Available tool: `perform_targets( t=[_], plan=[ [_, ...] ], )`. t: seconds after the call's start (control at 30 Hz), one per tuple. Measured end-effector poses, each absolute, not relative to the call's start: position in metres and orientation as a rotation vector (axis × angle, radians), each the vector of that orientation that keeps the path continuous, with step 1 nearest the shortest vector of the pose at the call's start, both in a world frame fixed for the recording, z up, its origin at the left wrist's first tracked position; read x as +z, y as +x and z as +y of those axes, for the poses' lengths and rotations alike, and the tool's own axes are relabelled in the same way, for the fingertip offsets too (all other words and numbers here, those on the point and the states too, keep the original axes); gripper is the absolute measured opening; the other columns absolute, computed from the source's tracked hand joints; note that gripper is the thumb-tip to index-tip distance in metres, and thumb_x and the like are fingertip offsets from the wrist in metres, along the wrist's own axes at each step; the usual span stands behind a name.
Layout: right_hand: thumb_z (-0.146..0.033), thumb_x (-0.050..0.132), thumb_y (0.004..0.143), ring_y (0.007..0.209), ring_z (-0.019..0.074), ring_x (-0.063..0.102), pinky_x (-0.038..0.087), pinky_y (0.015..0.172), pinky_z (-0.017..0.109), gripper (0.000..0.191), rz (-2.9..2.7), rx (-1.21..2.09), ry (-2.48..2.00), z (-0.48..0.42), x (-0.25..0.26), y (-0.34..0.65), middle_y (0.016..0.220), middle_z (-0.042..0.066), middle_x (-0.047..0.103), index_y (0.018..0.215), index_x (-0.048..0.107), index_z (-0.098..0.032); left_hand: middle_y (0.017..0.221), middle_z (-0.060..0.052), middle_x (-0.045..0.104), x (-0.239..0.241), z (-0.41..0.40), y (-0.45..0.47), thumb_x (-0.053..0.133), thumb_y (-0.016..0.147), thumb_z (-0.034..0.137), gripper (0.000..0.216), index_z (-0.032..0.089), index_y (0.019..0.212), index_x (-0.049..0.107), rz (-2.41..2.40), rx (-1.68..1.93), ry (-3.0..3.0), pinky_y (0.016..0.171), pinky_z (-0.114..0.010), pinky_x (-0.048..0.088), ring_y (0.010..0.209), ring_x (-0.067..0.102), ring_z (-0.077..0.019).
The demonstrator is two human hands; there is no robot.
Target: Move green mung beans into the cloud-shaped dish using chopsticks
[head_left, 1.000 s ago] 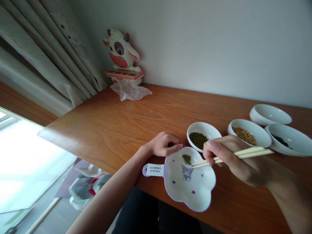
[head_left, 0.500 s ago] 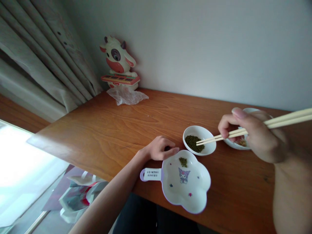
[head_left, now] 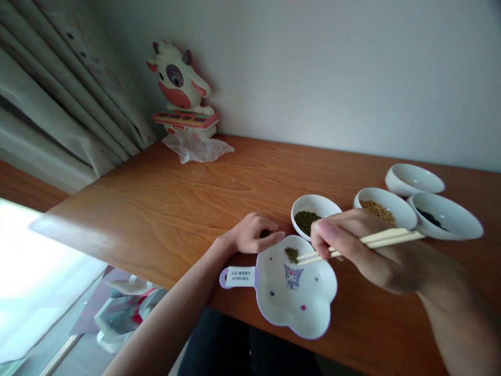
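My right hand (head_left: 360,243) is closed around a pair of wooden chopsticks (head_left: 385,238). Their tips are inside the white, purple-rimmed, flower-shaped dish (head_left: 309,292), beside a small heap of green beans (head_left: 291,255). Whether a bean is between the tips is too small to tell. My left hand (head_left: 256,233) rests on the table, thumb stretched to the dish's rim, fingers loosely curled and apart from the thumb, holding nothing. Just behind the dish stands a white bowl (head_left: 326,204) of green beans, its right side partly covered by my right hand. A labelled handle (head_left: 238,277) points left from the dish.
At the right stand a bowl (head_left: 405,211) of tan beans, a bowl (head_left: 462,219) with dark contents, and another white bowl (head_left: 415,177) behind them. A cow toy keyboard (head_left: 183,94) and a clear plastic bag (head_left: 199,146) sit at the back left of the wooden table (head_left: 176,209).
My right hand has moved left and toward me, taking the chopstick tips from the green bean bowl to the dish. The bowls at the right have come into view. My left hand stays by the dish.
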State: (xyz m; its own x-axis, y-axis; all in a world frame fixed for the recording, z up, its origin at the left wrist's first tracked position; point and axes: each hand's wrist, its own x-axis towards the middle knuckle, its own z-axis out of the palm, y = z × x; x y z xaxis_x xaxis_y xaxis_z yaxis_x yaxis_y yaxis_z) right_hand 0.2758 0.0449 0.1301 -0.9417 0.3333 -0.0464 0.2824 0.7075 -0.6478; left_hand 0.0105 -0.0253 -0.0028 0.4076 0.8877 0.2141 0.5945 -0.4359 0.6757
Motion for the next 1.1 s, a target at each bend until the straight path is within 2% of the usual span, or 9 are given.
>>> perform_targets(
  t=[0.13,0.73,1.1],
  plan=[
    [-0.047,0.029,0.118,0.061,0.015,0.046,0.034,0.06,0.035,0.054,-2.867,1.09,-0.572,0.043,0.126,0.272,0.068,-0.001,0.054,0.075,0.05,-0.022,0.073,-0.003,0.069,-0.005,-0.026,0.01,0.05,0.11,0.042,0.049,0.015,0.073,0.065,1.259,0.775,2.162,0.062,-0.026,0.041,0.064,0.057,-0.0108],
    [-0.054,0.035,0.118,0.06,0.0124,0.045,0.037,0.059,0.033,0.056,-2.809,1.255,-0.506,0.041,0.12,0.268,0.067,-0.003,0.05,0.075,0.049,-0.021,0.072,-0.002,0.067,-0.007,-0.025,0.009,0.047,0.112,0.044,0.051,0.016,0.072,0.062,1.255,0.767,2.189,0.063,-0.026,0.039,0.063,0.054,-0.0104],
    [-0.05,0.031,0.119,0.06,0.0129,0.047,0.038,0.059,0.033,0.053,-2.829,1.196,-0.408,0.042,0.118,0.267,0.069,-0.002,0.054,0.078,0.051,-0.021,0.072,-0.002,0.068,-0.007,-0.026,0.008,0.048,0.111,0.044,0.051,0.016,0.072,0.062,1.27,0.749,2.179,0.063,-0.026,0.039,0.063,0.056,-0.0103]
  ],
)
